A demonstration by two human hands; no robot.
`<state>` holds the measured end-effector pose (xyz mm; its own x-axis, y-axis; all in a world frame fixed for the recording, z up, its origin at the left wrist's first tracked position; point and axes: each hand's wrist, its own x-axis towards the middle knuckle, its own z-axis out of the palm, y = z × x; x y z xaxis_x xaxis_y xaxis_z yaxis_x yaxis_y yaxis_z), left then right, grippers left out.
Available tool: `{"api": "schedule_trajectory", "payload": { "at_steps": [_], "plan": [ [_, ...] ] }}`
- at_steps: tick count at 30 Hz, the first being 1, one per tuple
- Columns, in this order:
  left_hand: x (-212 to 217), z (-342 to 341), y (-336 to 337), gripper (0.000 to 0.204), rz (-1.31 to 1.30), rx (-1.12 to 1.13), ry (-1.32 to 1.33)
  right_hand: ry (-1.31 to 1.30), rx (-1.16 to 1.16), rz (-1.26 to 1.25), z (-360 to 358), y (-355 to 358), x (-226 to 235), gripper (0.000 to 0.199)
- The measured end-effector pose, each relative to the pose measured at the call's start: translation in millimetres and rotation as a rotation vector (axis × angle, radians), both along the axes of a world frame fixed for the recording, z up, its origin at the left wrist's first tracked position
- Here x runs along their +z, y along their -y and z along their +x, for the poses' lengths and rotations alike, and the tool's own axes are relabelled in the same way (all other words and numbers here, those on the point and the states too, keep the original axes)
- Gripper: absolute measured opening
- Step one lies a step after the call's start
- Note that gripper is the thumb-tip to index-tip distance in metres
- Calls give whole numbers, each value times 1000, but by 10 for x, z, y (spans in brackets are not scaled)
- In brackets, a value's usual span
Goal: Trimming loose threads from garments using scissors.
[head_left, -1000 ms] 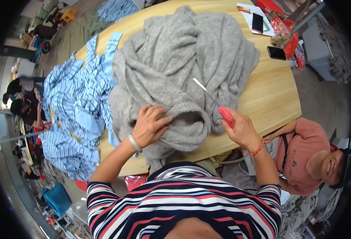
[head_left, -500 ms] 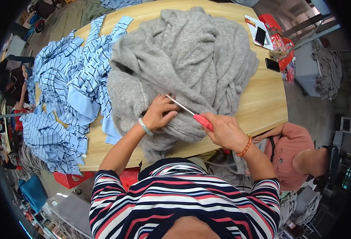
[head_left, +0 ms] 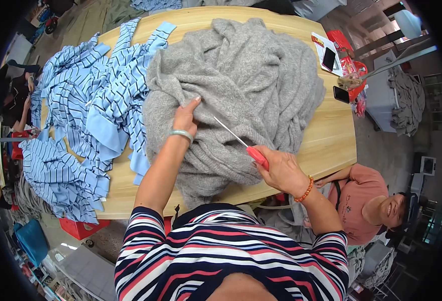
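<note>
Nearest the camera, a red-handled tool with a thin metal shaft is gripped in the right hand, whose fingers are closed round the handle so that the shaft is aimed up and to the left, its tip lying over the grey knitted garment. The handle is held low at the near edge of the heap, seemingly so that the point can be guided into the knit. Just beyond, the left hand is laid flat on the garment, fingers together and stretched forward and nothing clasped in them; the fabric appears to be pinned down and kept taut for the tool. The grey garment is piled in loose folds across the middle of the wooden table, with one part hanging over the near edge. To its left, blue striped cloth pieces are spread in a separate heap, apparently kept apart from the grey one. At the far right corner, two dark phones are set well clear of the fabric.
</note>
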<state>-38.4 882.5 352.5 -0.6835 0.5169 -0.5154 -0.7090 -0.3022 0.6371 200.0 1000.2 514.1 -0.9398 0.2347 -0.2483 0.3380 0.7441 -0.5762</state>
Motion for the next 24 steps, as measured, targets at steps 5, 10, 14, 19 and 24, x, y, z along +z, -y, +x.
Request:
{"api": "schedule_trajectory", "payload": {
  "at_steps": [5, 10, 14, 19, 24],
  "plan": [
    [-31, 240, -6, 33, -164, 117, -148, 167, 57, 71, -124, 30, 83, 33],
    [90, 266, -55, 48, -187, 97, -29, 237, 92, 147, -24, -23, 11, 34],
    [2, 237, 54, 46, 66, 168, 77, 257, 93, 89, 84, 22, 84, 35],
    [-223, 402, 76, 30, 162, -219, -11, 196, 38, 69, 135, 87, 93, 28],
    [-76, 485, 9, 29, 35, -217, -14, 195, 4, 100, 340, 62, 89, 30]
  ]
}}
